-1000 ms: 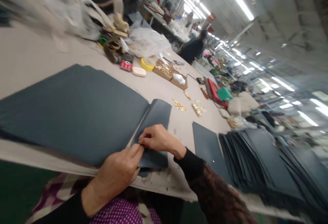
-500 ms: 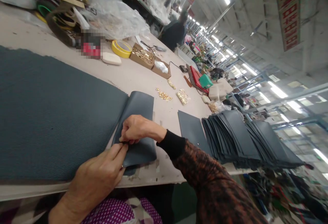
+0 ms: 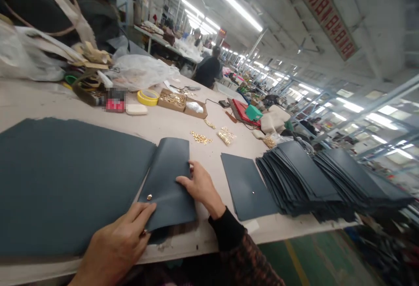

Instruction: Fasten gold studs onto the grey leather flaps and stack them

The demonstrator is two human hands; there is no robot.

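A dark blue-grey leather piece (image 3: 170, 168) lies curled over at the table's front edge, with a small gold fitting (image 3: 149, 197) on its surface. My left hand (image 3: 118, 238) grips the near left corner of this piece, its fingers just below the fitting. At the piece's right edge is my right hand (image 3: 199, 185), thumb on top and fingers at the edge, holding it. To the left lies a large stack of dark leather sheets (image 3: 65, 185). On the right, a flat leather panel (image 3: 247, 181) bears a small metal dot.
Fanned leather panels (image 3: 294, 177) fill the right side. Farther back are gold pieces (image 3: 200, 137), a small bag of fittings (image 3: 226, 136), cardboard boxes (image 3: 172, 99), yellow tape (image 3: 148, 98) and a red case (image 3: 240, 110). A person (image 3: 207, 70) in dark clothes is in the background.
My right hand has moved away from my left fingertips to the piece's right edge and spread its thumb. The gold fitting now shows. The camera view has tilted upward.
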